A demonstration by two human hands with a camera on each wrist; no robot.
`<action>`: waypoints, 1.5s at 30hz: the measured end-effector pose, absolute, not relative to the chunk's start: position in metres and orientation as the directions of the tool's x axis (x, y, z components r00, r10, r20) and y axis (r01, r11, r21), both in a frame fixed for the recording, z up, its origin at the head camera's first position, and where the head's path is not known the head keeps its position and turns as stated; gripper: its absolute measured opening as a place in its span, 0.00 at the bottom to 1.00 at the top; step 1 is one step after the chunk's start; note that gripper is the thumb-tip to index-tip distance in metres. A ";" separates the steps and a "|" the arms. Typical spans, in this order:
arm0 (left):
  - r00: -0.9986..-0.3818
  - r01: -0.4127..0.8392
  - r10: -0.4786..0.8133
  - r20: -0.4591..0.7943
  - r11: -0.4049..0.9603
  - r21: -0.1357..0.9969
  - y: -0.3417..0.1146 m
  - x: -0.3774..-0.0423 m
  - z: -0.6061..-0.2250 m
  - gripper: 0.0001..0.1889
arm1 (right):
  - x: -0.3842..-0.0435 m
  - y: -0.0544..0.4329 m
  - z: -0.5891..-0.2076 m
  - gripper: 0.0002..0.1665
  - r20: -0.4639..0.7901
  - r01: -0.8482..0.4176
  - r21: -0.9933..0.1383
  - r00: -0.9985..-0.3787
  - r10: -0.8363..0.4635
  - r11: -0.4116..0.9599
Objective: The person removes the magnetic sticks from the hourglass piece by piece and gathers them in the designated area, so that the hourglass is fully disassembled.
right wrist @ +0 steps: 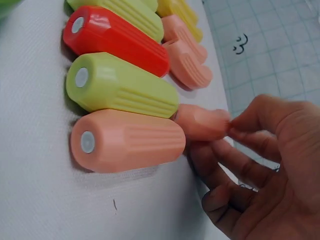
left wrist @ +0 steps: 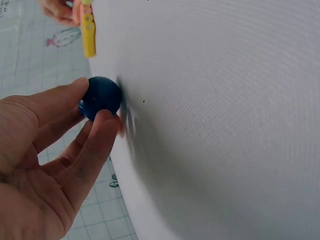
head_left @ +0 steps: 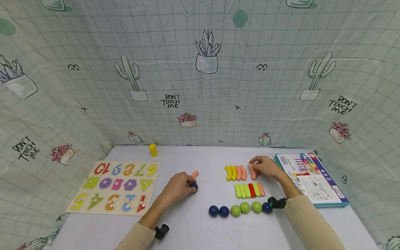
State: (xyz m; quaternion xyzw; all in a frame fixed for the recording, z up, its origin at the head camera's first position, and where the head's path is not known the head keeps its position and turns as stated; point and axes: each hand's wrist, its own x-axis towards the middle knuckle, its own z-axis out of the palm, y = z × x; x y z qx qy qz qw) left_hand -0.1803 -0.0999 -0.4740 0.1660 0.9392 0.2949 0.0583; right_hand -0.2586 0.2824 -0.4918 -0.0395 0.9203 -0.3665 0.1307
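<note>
My left hand (head_left: pixel 177 187) pinches a dark blue ball (left wrist: pixel 101 97) between thumb and fingers, low over the white table. Just beyond those fingers lies an orange stick (head_left: pixel 195 173), partly hidden by the hand. My right hand (head_left: pixel 264 166) holds the far end of a curved orange stick (right wrist: pixel 200 122) by its fingertips. To its left, two yellow curved sticks (head_left: pixel 231 173) and two orange curved ones (head_left: pixel 241 173) lie side by side. Nearer me sits a row of straight sticks: several light green (head_left: pixel 242 191), one red (right wrist: pixel 115 42) and one orange (right wrist: pixel 132 141), with grey discs in their ends.
Blue balls (head_left: pixel 224 211) and green balls (head_left: pixel 245 207) form a row at the front. On the left lies a number-and-shape puzzle board (head_left: pixel 122 172), with a yellow cylinder (head_left: pixel 153 150) behind it. A flat toy box (head_left: pixel 312 178) occupies the right side.
</note>
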 end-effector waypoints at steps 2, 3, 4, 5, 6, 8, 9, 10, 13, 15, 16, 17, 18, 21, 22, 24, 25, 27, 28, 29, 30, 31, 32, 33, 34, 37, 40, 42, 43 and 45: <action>-0.938 0.283 0.347 -0.007 0.775 0.566 -0.100 -0.180 -0.475 0.12 | -0.258 0.282 -0.493 0.17 -0.218 0.031 -0.667 -0.964 -0.155 0.744; -0.937 0.288 0.350 -0.003 0.776 0.561 -0.100 -0.179 -0.475 0.12 | -0.257 0.282 -0.494 0.17 -0.223 0.037 -0.659 -0.964 -0.148 0.751; -0.935 0.297 0.354 0.004 0.778 0.554 -0.100 -0.179 -0.475 0.12 | -0.256 0.282 -0.493 0.17 -0.226 0.040 -0.654 -0.963 -0.145 0.756; -0.934 0.305 0.358 0.010 0.780 0.547 -0.100 -0.179 -0.476 0.13 | -0.256 0.282 -0.492 0.18 -0.230 0.040 -0.649 -0.962 -0.145 0.760; -0.931 0.314 0.363 0.017 0.781 0.540 -0.100 -0.179 -0.476 0.13 | -0.255 0.281 -0.491 0.18 -0.239 0.044 -0.651 -0.959 -0.149 0.758; -0.927 0.332 0.374 0.031 0.780 0.531 -0.100 -0.179 -0.477 0.13 | -0.254 0.281 -0.489 0.19 -0.262 0.055 -0.652 -0.952 -0.157 0.756; -0.925 0.338 0.377 0.036 0.778 0.529 -0.100 -0.179 -0.477 0.13 | -0.253 0.281 -0.488 0.20 -0.271 0.058 -0.654 -0.949 -0.161 0.755; -0.925 0.342 0.379 0.042 0.777 0.529 -0.099 -0.180 -0.478 0.12 | -0.253 0.281 -0.487 0.20 -0.281 0.064 -0.657 -0.946 -0.165 0.751; -0.921 0.352 0.386 0.054 0.766 0.537 -0.098 -0.180 -0.478 0.11 | -0.253 0.279 -0.486 0.21 -0.295 0.072 -0.664 -0.939 -0.173 0.744; -0.920 0.355 0.388 0.056 0.763 0.540 -0.097 -0.180 -0.478 0.10 | -0.254 0.276 -0.487 0.21 -0.286 0.058 -0.668 -0.941 -0.184 0.742; -0.919 0.356 0.390 0.056 0.762 0.541 -0.096 -0.180 -0.478 0.10 | -0.254 0.274 -0.487 0.20 -0.283 0.056 -0.669 -0.941 -0.184 0.741; -0.919 0.355 0.391 0.053 0.762 0.542 -0.096 -0.180 -0.478 0.10 | -0.254 0.273 -0.487 0.20 -0.277 0.048 -0.669 -0.942 -0.189 0.742; -0.919 0.353 0.390 0.051 0.762 0.543 -0.095 -0.180 -0.478 0.10 | -0.254 0.271 -0.487 0.20 -0.272 0.041 -0.669 -0.943 -0.192 0.742; -0.916 0.361 0.397 0.055 0.757 0.545 -0.093 -0.180 -0.477 0.09 | -0.254 0.268 -0.487 0.19 -0.262 0.031 -0.661 -0.946 -0.192 0.750; -0.915 0.363 0.399 0.057 0.755 0.546 -0.093 -0.179 -0.477 0.09 | -0.254 0.268 -0.487 0.19 -0.263 0.036 -0.661 -0.946 -0.187 0.750; -0.912 0.371 0.404 0.062 0.752 0.546 -0.092 -0.179 -0.476 0.08 | -0.254 0.267 -0.487 0.19 -0.265 0.036 -0.657 -0.946 -0.186 0.753; -0.911 0.373 0.407 0.062 0.753 0.542 -0.092 -0.179 -0.476 0.08 | -0.254 0.267 -0.488 0.19 -0.269 0.041 -0.656 -0.946 -0.183 0.754; -0.908 0.384 0.414 0.067 0.756 0.530 -0.092 -0.179 -0.475 0.08 | -0.255 0.268 -0.488 0.19 -0.266 0.039 -0.652 -0.947 -0.180 0.757; -0.905 0.391 0.419 0.070 0.759 0.521 -0.092 -0.179 -0.475 0.08 | -0.255 0.268 -0.487 0.19 -0.253 0.026 -0.644 -0.950 -0.181 0.764; -0.903 0.398 0.423 0.073 0.761 0.512 -0.092 -0.179 -0.475 0.08 | -0.255 0.268 -0.487 0.19 -0.232 0.009 -0.634 -0.956 -0.179 0.774; -0.900 0.406 0.428 0.076 0.764 0.502 -0.093 -0.179 -0.475 0.08 | -0.254 0.267 -0.486 0.19 -0.208 -0.010 -0.622 -0.962 -0.177 0.783; -0.897 0.414 0.434 0.078 0.767 0.491 -0.093 -0.180 -0.475 0.08 | -0.253 0.265 -0.484 0.18 -0.180 -0.027 -0.613 -0.969 -0.172 0.790; -0.896 0.419 0.436 0.081 0.771 0.479 -0.094 -0.180 -0.476 0.09 | -0.252 0.262 -0.481 0.18 -0.152 -0.046 -0.604 -0.973 -0.171 0.796; -0.896 0.421 0.437 0.081 0.777 0.467 -0.094 -0.181 -0.476 0.10 | -0.250 0.258 -0.478 0.18 -0.128 -0.057 -0.598 -0.978 -0.166 0.799; -0.897 0.421 0.435 0.082 0.783 0.457 -0.095 -0.182 -0.477 0.10 | -0.248 0.252 -0.473 0.18 -0.105 -0.082 -0.594 -0.978 -0.179 0.800; -0.906 0.406 0.416 0.080 0.799 0.443 -0.098 -0.185 -0.478 0.11 | -0.240 0.227 -0.459 0.17 -0.092 -0.134 -0.627 -0.965 -0.245 0.767; -0.916 0.381 0.396 0.068 0.800 0.464 -0.099 -0.188 -0.479 0.10 | -0.234 0.200 -0.450 0.16 -0.087 -0.233 -0.659 -0.921 -0.381 0.716; -0.915 0.372 0.400 0.051 0.787 0.492 -0.098 -0.188 -0.479 0.09 | -0.230 0.185 -0.449 0.15 -0.080 -0.307 -0.651 -0.881 -0.465 0.694; -0.912 0.371 0.408 0.041 0.778 0.506 -0.097 -0.188 -0.479 0.09 | -0.228 0.178 -0.450 0.15 -0.072 -0.345 -0.639 -0.863 -0.501 0.687; -0.900 0.380 0.436 0.024 0.755 0.535 -0.095 -0.188 -0.480 0.10 | -0.225 0.166 -0.454 0.15 -0.054 -0.417 -0.596 -0.832 -0.552 0.686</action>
